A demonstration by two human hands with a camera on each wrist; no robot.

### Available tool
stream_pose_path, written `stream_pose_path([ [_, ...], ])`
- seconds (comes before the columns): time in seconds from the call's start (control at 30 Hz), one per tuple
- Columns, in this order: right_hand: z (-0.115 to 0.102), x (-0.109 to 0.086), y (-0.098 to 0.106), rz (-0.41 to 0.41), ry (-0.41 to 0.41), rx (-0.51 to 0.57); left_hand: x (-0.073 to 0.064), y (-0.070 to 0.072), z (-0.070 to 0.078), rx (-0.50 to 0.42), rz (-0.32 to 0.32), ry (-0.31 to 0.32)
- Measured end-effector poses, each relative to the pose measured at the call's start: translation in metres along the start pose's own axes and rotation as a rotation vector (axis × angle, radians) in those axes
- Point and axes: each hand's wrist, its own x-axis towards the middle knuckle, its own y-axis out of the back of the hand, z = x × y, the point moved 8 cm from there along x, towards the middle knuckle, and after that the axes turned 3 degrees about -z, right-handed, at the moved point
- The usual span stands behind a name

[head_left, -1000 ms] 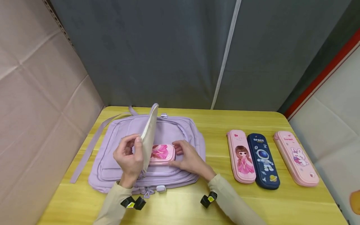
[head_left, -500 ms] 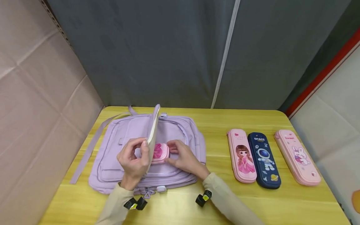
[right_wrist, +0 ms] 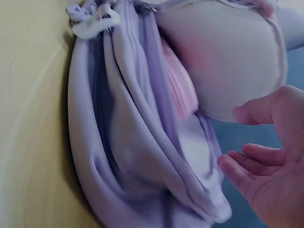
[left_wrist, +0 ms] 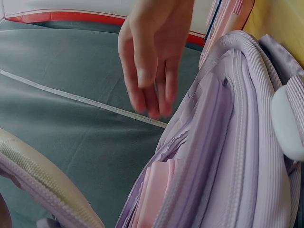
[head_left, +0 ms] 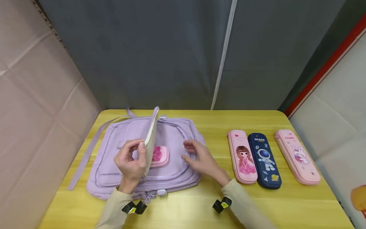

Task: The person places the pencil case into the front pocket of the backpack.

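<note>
The pink pencil case (head_left: 161, 156) sits in the front pocket (head_left: 175, 156) of the lavender backpack (head_left: 171, 132), its right end showing beside the flap (head_left: 151, 143) that the left hand (head_left: 131, 162) pinches up on edge; how far its left end reaches in, I can't see from here. It looks light, smooth and stiff-shelled, probably best held across the near and far sides of that rounded end. The right hand (head_left: 201, 159), fingers loosely apart, holds nothing just to its right.

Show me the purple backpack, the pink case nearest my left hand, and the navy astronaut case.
Purple backpack (head_left: 172, 135), head view: upward-facing fabric.
Pink case (head_left: 161, 156), head view: exposed end.
Navy astronaut case (head_left: 266, 162), head view: printed astronaut.
</note>
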Motion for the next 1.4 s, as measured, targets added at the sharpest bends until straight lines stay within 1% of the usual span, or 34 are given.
stream_pose_path([
  [0.23,0.005,-0.019,0.040,0.084,-0.014,-0.121,0.000,0.001,-0.003,-0.017,-0.007,0.016],
  [0.37,0.011,-0.027,0.059,0.137,-0.060,-0.167,0.000,0.000,-0.004,-0.022,-0.013,0.022],
  [0.5,0.017,-0.037,0.077,0.208,-0.099,-0.227,0.000,-0.001,-0.004,-0.028,-0.016,0.030],
  [0.6,0.025,-0.047,0.088,0.238,-0.137,-0.256,0.000,-0.001,-0.003,-0.035,-0.016,0.036],
  [0.73,0.035,-0.061,0.099,0.255,-0.188,-0.288,0.000,-0.001,-0.003,-0.037,-0.012,0.047],
  [0.87,0.039,-0.072,0.109,0.301,-0.189,-0.366,0.000,-0.001,-0.004,-0.043,-0.010,0.055],
  [0.93,0.041,-0.077,0.114,0.324,-0.211,-0.411,0.000,-0.001,-0.004,-0.048,-0.009,0.054],
  [1.03,0.047,-0.085,0.120,0.337,-0.297,-0.446,0.000,0.000,-0.004,-0.050,-0.006,0.053],
  [1.17,0.056,-0.094,0.126,0.326,-0.406,-0.477,0.000,0.000,-0.004,-0.046,-0.005,0.053],
  [1.27,0.062,-0.100,0.127,0.315,-0.455,-0.488,0.000,0.001,-0.004,-0.044,-0.001,0.054],
  [1.4,0.069,-0.106,0.127,0.301,-0.497,-0.504,-0.001,0.000,-0.005,-0.052,-0.003,0.061],
])
